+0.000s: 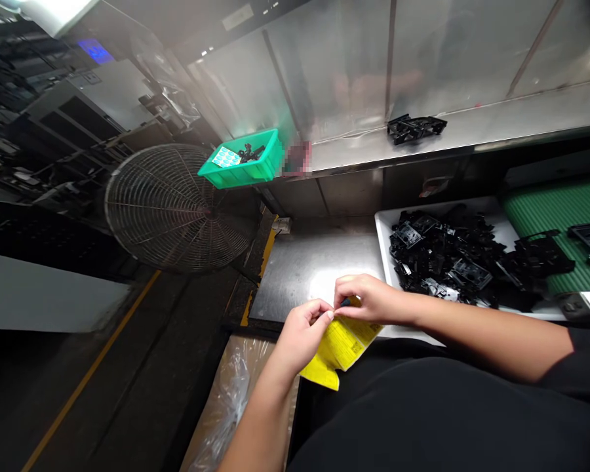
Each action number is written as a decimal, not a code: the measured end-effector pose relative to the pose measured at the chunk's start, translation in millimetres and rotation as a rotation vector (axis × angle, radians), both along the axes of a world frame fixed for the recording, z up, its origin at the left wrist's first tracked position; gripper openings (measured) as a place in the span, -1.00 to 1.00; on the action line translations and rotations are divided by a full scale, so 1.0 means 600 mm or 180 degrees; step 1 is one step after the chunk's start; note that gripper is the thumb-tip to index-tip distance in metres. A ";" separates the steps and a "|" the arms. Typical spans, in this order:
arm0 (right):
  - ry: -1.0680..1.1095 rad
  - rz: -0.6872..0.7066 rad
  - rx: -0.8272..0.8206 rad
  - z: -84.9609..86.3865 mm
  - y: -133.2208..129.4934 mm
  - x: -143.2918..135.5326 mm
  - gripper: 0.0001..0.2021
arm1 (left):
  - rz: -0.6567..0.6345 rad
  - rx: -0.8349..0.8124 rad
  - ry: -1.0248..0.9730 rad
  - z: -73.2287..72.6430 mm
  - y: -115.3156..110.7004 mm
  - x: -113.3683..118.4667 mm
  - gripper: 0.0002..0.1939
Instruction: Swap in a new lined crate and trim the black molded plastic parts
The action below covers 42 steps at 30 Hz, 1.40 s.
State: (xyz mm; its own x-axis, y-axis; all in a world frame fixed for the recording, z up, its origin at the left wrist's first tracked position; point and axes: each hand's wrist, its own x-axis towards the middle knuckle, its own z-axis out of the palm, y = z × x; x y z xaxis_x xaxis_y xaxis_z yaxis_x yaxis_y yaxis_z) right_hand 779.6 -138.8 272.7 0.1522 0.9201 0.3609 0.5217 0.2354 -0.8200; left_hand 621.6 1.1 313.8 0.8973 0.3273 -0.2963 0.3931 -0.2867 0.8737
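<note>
Left hand (302,331), right hand (366,298): each grip pinches the upper edge of a creased printed yellow sheet (341,347), possibly thin plastic, left of the rectangular white plastic tray (383,246) heaped with angular black parts (455,259).

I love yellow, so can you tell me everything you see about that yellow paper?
The yellow paper is bright, thin-looking and bent, with creases and an uneven lower edge. Dark printing, too small to read, covers part of it, and a square code-like patch sits near its right side. It slants down in front of the person's dark top. The left hand and right hand pinch it near its upper edge, fingertips close together.
</note>
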 end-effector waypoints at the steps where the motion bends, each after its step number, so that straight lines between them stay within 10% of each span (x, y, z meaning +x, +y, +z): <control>1: -0.0002 0.0010 0.0066 -0.001 -0.002 -0.002 -0.94 | -0.0007 -0.0077 0.0015 0.000 0.001 0.000 -0.83; 9: -0.0045 0.0130 0.0473 -0.013 -0.008 -0.013 -0.82 | -0.0068 -0.0397 0.0090 -0.004 0.005 -0.002 -0.78; 21: 0.0603 0.0028 -0.0740 -0.016 -0.005 0.014 -0.83 | -0.0477 -0.0107 0.0400 0.003 0.021 -0.005 -0.82; 35: -0.0071 0.0272 0.0411 -0.010 -0.016 -0.007 -0.94 | -0.0563 -0.0221 0.0470 -0.007 0.043 -0.003 -0.80; 42: 0.0833 0.0232 -0.0548 -0.032 -0.007 0.014 -0.70 | -0.0790 -0.0429 0.0488 -0.001 0.047 -0.007 -0.81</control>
